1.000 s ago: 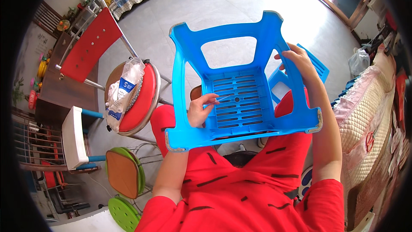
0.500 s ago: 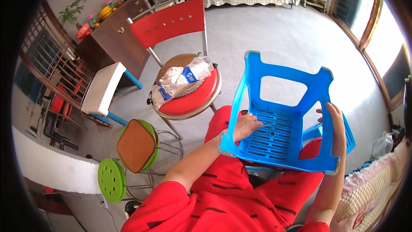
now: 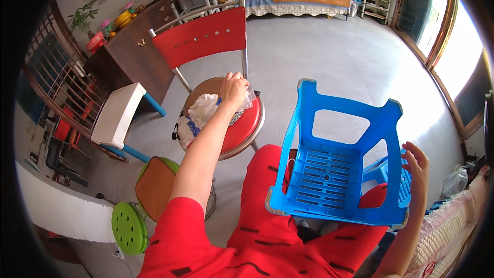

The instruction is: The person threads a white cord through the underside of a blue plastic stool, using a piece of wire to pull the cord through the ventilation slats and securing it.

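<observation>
A blue plastic stool [image 3: 329, 167] lies upside down over my lap, its legs up and its slotted seat below. My right hand [image 3: 417, 164] is beside its right legs, fingers bent and apart, holding nothing. My left arm stretches forward to the red chair [image 3: 249, 128]. There my left hand [image 3: 234, 92] has its fingers closed on the upper end of a clear plastic bag [image 3: 250, 99] with blue print; the fingertips are partly hidden. White cloth-like material [image 3: 203, 105] shows beside the hand on the seat.
A second blue stool [image 3: 381, 172] stands behind the right legs of the first. To the left are green round stools [image 3: 128, 229], a brown seat pad [image 3: 157, 188] and a white-topped small table [image 3: 118, 116]. A quilted pink cover [image 3: 442, 231] lies at right.
My left hand has left the inside of the stool and reached forward to the bag on the chair. My right hand has loosened from the stool leg and moved slightly outward.
</observation>
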Available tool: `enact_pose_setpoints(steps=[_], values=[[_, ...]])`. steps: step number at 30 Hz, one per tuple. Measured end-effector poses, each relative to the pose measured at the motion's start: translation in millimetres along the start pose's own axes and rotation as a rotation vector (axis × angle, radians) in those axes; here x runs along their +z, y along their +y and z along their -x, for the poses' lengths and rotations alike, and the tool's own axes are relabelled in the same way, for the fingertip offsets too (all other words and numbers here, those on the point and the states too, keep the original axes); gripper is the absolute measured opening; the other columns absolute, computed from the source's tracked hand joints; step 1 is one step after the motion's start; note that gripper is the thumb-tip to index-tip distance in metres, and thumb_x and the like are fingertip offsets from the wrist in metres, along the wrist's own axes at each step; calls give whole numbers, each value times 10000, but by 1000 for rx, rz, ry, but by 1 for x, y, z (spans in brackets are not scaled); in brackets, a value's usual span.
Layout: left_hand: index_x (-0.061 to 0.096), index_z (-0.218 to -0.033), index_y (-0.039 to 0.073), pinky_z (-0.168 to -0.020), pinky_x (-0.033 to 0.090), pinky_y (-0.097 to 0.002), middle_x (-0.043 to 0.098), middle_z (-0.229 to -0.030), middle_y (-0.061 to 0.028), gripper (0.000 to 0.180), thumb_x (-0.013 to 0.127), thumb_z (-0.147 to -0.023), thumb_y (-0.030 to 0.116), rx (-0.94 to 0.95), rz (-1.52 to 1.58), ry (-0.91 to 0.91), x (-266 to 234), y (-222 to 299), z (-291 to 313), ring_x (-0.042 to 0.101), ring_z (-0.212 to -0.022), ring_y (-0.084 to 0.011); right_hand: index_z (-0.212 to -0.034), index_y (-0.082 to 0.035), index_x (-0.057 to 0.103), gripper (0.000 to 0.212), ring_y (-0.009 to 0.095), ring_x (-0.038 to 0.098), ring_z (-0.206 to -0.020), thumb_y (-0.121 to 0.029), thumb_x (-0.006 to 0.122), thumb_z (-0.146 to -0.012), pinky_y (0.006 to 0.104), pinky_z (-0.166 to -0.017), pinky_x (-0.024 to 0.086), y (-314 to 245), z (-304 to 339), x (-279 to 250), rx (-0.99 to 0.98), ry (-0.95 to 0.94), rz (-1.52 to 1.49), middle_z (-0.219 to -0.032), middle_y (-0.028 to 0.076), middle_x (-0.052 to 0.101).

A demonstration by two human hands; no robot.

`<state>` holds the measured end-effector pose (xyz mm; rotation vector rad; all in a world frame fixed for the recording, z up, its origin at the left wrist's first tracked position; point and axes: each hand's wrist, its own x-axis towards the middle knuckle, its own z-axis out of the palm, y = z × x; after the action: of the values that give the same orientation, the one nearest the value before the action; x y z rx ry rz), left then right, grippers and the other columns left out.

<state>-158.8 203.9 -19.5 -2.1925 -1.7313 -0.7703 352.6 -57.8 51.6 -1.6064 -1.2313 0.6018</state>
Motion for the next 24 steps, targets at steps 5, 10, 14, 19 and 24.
enact_pose_setpoints(steps=[5,10,14,19,24], values=[[736,-793,97,-903,435,-394,670,-978,-63,130,606,-794,110,-27,-190,-143,56,-32,-34,583,-1024,-240,-1195,-28,630,378,155,654,-883,-252,622,-890,246,-671,532,-8,23,-21,1,-20,46,-1121,107,667],[742,-777,104,-860,404,-368,709,-865,-90,102,642,-759,99,157,-343,-412,47,8,-41,626,-977,-210,-1168,-2,629,314,141,645,-850,-148,597,-892,242,-660,521,-3,54,-39,87,28,79,-1101,103,668],[743,-756,121,-835,404,-368,713,-804,-87,134,617,-767,76,149,-447,-422,57,1,-41,665,-842,-225,-1156,7,632,293,137,642,-848,-110,593,-890,238,-657,516,5,67,-40,139,59,39,-1095,100,668],[698,-748,81,-758,447,-406,690,-761,-127,135,579,-810,87,159,-277,-281,31,16,-48,669,-815,-269,-1149,-7,639,283,121,644,-862,-129,592,-899,229,-664,511,6,70,-43,155,58,13,-1094,81,669],[623,-859,43,-643,537,-354,672,-789,-139,26,616,-847,65,171,490,128,-63,66,-88,683,-730,-221,-1143,-11,645,278,121,645,-880,-140,596,-902,225,-665,507,2,70,-43,105,93,6,-1089,72,673]])
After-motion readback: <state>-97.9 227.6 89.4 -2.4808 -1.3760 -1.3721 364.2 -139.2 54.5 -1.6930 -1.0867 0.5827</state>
